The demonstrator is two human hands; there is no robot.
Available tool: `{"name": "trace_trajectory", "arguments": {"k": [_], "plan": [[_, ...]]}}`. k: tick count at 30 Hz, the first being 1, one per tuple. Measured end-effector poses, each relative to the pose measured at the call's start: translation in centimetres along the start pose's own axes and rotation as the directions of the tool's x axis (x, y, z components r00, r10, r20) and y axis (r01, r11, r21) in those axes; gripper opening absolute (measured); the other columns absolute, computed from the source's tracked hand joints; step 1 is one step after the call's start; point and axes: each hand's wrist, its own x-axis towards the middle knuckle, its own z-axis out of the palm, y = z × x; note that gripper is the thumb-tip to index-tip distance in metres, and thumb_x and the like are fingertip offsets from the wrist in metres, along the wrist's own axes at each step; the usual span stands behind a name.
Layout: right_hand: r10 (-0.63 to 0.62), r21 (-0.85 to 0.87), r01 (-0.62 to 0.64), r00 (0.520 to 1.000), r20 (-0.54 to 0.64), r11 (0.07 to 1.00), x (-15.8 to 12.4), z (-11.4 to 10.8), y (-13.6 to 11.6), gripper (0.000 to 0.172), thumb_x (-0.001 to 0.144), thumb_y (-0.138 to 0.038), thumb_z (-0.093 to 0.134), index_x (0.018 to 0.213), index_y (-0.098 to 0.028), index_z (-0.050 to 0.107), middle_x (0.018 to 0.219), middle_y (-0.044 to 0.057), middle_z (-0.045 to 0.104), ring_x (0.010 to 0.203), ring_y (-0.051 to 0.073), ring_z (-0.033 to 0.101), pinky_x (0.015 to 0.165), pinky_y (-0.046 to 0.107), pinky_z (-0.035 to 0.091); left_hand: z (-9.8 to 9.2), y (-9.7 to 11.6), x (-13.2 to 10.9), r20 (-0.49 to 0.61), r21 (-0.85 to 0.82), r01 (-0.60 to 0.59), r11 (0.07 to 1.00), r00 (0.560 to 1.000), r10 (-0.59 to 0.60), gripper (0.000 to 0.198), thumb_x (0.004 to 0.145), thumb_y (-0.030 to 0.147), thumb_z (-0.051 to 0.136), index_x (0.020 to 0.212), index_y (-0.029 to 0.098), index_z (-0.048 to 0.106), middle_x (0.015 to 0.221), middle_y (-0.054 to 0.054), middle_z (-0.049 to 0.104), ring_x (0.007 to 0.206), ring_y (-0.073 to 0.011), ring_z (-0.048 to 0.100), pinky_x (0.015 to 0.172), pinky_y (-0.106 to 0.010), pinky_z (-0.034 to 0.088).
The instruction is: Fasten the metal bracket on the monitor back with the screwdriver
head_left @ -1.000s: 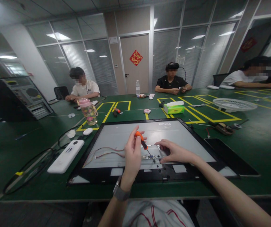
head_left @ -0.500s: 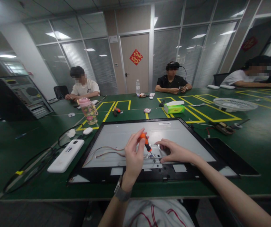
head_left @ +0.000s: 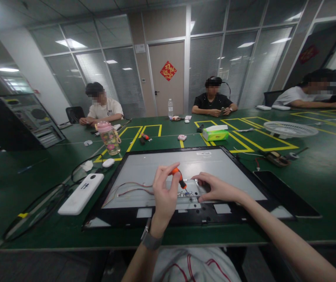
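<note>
A large flat display panel [head_left: 144,166] with a black frame lies on the table in front of me. My left hand [head_left: 165,192] has its fingers closed round the handle of an orange and black screwdriver [head_left: 182,180]. The screwdriver leans, its tip down at a small circuit board [head_left: 185,194] on the near half of the panel. My right hand [head_left: 215,188] grips the right end of the metal plate [head_left: 194,183] around that board, thumb at the near side and fingers at the far side. Thin wires [head_left: 135,184] run left from the board, partly hidden behind my left hand.
A white power bank [head_left: 81,194] and black cables [head_left: 38,219] lie to the left, below a pink-lidded bottle [head_left: 107,137]. At the right are a dark flat panel [head_left: 287,194] and a tape measure [head_left: 276,158]. Beyond stands a green tissue pack [head_left: 215,134]. Several people sit across the table.
The fingers of my left hand have shifted slightly on the screwdriver handle, the index finger now more bent. My right hand stays in place on the plate.
</note>
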Motion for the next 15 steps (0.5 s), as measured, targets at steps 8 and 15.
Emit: {"name": "trace_trajectory", "arguments": {"k": [8, 15], "plan": [[0.004, -0.004, -0.004, 1.000, 0.004, 1.000, -0.17, -0.01, -0.09, 0.070, 0.067, -0.044, 0.080, 0.127, -0.018, 0.055, 0.095, 0.003, 0.050, 0.087, 0.021, 0.052, 0.077, 0.033, 0.044, -0.11, 0.15, 0.10, 0.006, -0.019, 0.001, 1.000, 1.000, -0.001, 0.029, 0.097, 0.021, 0.042, 0.111, 0.023, 0.067, 0.105, -0.005, 0.062, 0.097, -0.0165, 0.060, 0.085, -0.029, 0.046], [0.011, -0.012, -0.011, 1.000, 0.004, 1.000, -0.15, -0.08, -0.28, 0.069, 0.067, -0.043, 0.081, 0.126, -0.019, 0.056, 0.094, 0.003, 0.050, 0.086, 0.021, 0.052, 0.076, 0.032, 0.044, -0.20, 0.01, -0.04, -0.017, 0.008, -0.032, 0.999, 0.999, 0.032, 0.026, 0.094, 0.015, 0.044, 0.104, 0.022, 0.067, 0.092, -0.003, 0.060, 0.084, -0.0147, 0.059, 0.075, -0.026, 0.047]]}}
